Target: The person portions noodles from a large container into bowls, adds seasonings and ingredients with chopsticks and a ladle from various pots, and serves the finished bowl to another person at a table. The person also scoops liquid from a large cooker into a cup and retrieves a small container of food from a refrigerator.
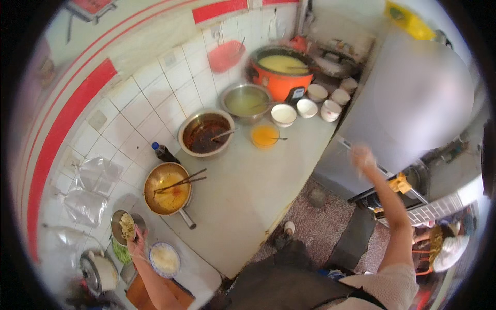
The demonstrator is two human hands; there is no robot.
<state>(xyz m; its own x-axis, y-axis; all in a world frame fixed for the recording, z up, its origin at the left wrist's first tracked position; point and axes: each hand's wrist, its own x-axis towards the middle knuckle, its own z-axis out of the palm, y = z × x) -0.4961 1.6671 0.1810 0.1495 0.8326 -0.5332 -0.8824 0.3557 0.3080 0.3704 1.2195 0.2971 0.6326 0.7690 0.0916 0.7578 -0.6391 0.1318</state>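
Observation:
My left hand (137,241) grips the rim of a metal bowl (116,226), which is tilted over the counter's left end. Pale chopped food (127,226) lies in that bowl. Beside my left wrist is a blue-rimmed bowl of white food (165,260), and shredded green vegetable (121,252) shows partly under the metal bowl. My right hand (363,158) is stretched far out to the right, in front of a grey refrigerator (333,170). It is motion-blurred, so its fingers and any contact with the refrigerator are unclear.
On the counter (240,201) stand a pan with chopsticks (170,195), a dark sauce basin (207,133), a basin of greenish liquid (246,102), a bowl of orange liquid (264,135), an orange cooker (281,83) and several white bowls (283,115). A person (449,250) is at the far right.

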